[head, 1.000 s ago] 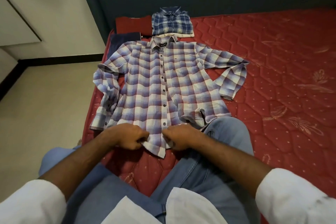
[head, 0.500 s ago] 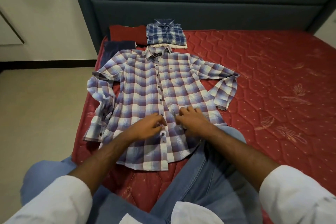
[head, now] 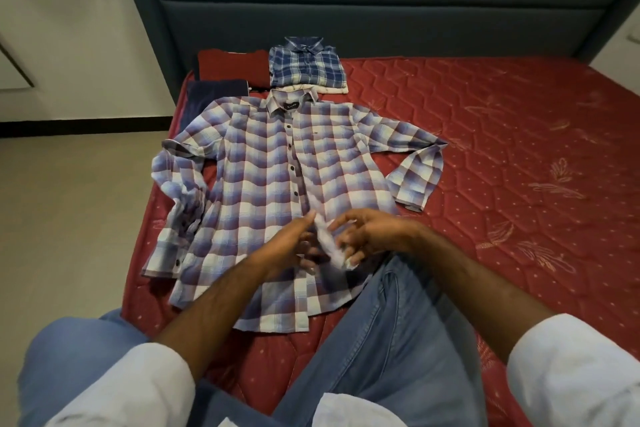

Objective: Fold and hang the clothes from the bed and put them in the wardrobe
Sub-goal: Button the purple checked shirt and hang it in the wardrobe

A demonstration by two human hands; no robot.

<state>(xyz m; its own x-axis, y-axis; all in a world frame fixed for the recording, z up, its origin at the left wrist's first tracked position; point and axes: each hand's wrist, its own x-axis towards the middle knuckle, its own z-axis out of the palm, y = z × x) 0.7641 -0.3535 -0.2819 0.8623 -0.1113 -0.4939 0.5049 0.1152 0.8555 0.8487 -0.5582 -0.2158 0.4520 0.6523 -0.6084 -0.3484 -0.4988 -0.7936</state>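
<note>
My right hand point(head: 370, 236) curls its fingers round a raised fold of the checked shirt point(head: 277, 184); my left hand point(head: 287, 246) has straight fingers against that fold; the shirt lies spread, buttoned, on the red mattress point(head: 502, 156); beyond its collar sit a folded blue plaid shirt point(head: 306, 68), maroon and navy garments

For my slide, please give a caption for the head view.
Both hands lift the plaid shirt's front placket on the red mattress.
</note>
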